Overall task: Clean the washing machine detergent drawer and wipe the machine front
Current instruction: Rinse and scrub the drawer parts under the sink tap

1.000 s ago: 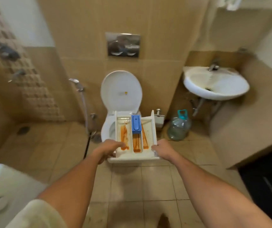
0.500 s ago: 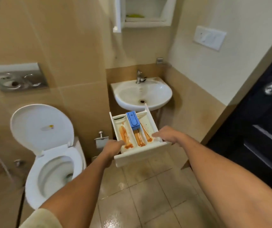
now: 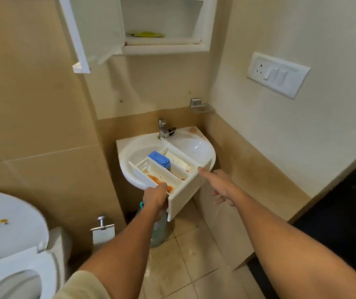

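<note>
Room: tiled bathroom, beige floor tiles, wall-mounted sink.
Drawer position: the detergent drawer lies tilted across the sink basin, with its front panel overhanging the near rim. There is orange residue inside and a blue insert at the rear.
Your left hand: fingers curled round the drawer's front corner.
Your right hand: index finger straight, tip at the drawer's right wall, holding nothing.
Fixtures: tap, open wall cabinet, toilet.
Writing: switch plate markings too small to read.
Obscured: bottle mostly behind your left arm; toilet cut off by the frame.
</note>
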A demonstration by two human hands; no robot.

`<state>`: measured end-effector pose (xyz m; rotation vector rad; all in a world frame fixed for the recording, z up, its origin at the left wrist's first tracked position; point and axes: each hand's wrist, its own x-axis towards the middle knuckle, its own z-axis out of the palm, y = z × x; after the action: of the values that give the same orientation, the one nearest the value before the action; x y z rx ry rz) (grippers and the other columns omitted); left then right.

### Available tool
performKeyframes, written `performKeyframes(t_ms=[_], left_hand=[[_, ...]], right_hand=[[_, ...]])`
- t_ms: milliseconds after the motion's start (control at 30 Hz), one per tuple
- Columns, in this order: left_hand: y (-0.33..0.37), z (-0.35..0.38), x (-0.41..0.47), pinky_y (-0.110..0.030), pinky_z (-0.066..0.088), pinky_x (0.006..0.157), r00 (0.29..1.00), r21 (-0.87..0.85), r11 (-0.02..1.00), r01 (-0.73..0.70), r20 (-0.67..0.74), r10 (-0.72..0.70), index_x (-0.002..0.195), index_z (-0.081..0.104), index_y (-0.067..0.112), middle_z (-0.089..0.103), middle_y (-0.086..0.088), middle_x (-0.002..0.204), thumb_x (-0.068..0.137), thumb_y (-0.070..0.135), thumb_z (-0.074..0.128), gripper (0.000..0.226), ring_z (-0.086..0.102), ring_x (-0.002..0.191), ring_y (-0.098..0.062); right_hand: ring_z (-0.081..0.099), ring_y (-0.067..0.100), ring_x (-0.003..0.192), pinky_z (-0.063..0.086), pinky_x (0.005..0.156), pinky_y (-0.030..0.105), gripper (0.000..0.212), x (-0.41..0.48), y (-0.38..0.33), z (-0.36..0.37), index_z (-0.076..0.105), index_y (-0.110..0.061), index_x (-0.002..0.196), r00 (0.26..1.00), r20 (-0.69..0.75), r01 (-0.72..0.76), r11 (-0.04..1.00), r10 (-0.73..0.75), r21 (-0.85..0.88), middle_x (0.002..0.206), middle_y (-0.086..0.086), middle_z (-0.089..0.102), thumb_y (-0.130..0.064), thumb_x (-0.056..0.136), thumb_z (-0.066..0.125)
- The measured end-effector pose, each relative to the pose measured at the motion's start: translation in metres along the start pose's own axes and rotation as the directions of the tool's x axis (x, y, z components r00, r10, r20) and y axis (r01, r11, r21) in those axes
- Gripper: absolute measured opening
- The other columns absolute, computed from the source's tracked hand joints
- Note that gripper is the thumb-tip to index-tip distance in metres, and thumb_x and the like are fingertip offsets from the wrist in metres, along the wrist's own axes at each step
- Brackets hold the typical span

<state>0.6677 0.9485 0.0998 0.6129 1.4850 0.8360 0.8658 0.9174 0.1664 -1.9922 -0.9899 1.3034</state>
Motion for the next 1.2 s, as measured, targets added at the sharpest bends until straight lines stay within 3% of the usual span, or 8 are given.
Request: performKeyframes(t_ms=[100,300,433,533,667,833,1067,1200], left_hand=[[0.014,0.049,0.028,-0.030,0.055,0.051,0.998,-0.159,0.987,0.027,-0.052,-0.036,0.108,0.057,0.004,0.069,-0.018,0.096,0.088,0.017,0.060,0.024,0.068,0.074,-0.027],[0.035,0.128,0.058,-0.037,0.060,0.068,0.981,-0.431,0.898,0.089,-0.118,-0.154,0.086,0.058,0.006,0.063,-0.015,0.088,0.092,0.012,0.056,0.009,0.064,0.074,-0.029],[0.042,0.157,0.090,-0.043,0.060,0.081,0.963,-0.454,0.884,0.113,-0.168,-0.210,0.084,0.062,0.004,0.067,-0.017,0.082,0.089,0.015,0.062,0.013,0.067,0.074,-0.030],[0.049,0.168,0.115,-0.039,0.063,0.075,0.959,-0.489,0.869,0.080,-0.199,-0.201,0.089,0.065,0.001,0.069,-0.020,0.084,0.089,0.010,0.064,0.009,0.070,0.073,-0.031],[0.056,0.174,0.140,-0.035,0.063,0.068,0.943,-0.523,0.850,0.057,-0.250,-0.217,0.104,0.062,-0.005,0.070,-0.028,0.097,0.090,0.008,0.068,0.020,0.071,0.083,-0.036],[0.064,0.169,0.164,-0.043,0.062,0.076,0.953,-0.547,0.829,0.121,-0.170,-0.252,0.107,0.059,-0.005,0.064,-0.025,0.092,0.095,0.006,0.066,0.018,0.067,0.083,-0.036],[0.066,0.155,0.193,-0.047,0.060,0.085,0.924,-0.388,0.844,0.371,0.062,-0.378,0.127,0.058,-0.003,0.066,-0.025,0.106,0.096,0.019,0.068,0.039,0.066,0.090,-0.037],[0.088,0.113,0.198,-0.048,0.060,0.090,0.768,0.047,0.805,0.592,0.272,-0.580,0.124,0.054,-0.015,0.070,-0.030,0.106,0.096,0.044,0.065,0.066,0.072,0.090,-0.041]], right_hand=[[0.055,0.032,0.124,0.052,0.097,0.053,0.103,0.040,-0.021,-0.006,0.025,-0.029,0.156,0.995,0.095,-0.002,0.999,0.006,-0.035,0.153,0.006,0.042,-0.080,0.075,0.061],[0.041,0.035,0.140,0.040,0.104,0.054,0.100,0.113,-0.063,-0.014,0.021,-0.029,0.158,0.981,0.195,0.007,0.998,0.006,-0.065,0.161,0.005,0.032,-0.078,0.079,0.059],[0.056,0.034,0.118,0.050,0.093,0.050,0.066,0.167,-0.084,-0.011,0.038,-0.019,0.148,0.972,0.234,0.024,0.982,0.021,-0.185,0.141,0.010,0.052,-0.047,0.094,0.061],[0.064,0.036,0.092,0.059,0.085,0.054,0.036,0.205,-0.092,-0.012,0.048,-0.008,0.132,0.949,0.312,0.044,0.964,0.041,-0.262,0.112,0.018,0.059,-0.017,0.097,0.053],[0.066,0.037,0.080,0.061,0.077,0.055,0.035,0.242,-0.101,-0.012,0.046,-0.005,0.130,0.922,0.384,0.075,0.958,0.039,-0.276,0.105,0.019,0.058,-0.006,0.095,0.044],[0.065,0.041,0.094,0.061,0.075,0.054,0.044,0.273,-0.098,-0.005,0.049,-0.009,0.133,0.928,0.372,0.075,0.967,0.022,-0.245,0.121,0.018,0.058,-0.007,0.090,0.040],[0.061,0.028,0.093,0.056,0.060,0.036,0.052,0.305,-0.087,-0.001,0.053,-0.019,0.136,0.941,0.337,0.147,0.945,-0.042,-0.293,0.116,0.008,0.062,-0.008,0.087,0.040],[0.062,0.033,0.100,0.057,0.086,0.048,0.043,0.310,-0.080,0.015,0.058,-0.018,0.127,0.950,0.293,0.203,0.928,-0.109,-0.314,0.110,0.009,0.066,-0.014,0.086,0.044]])
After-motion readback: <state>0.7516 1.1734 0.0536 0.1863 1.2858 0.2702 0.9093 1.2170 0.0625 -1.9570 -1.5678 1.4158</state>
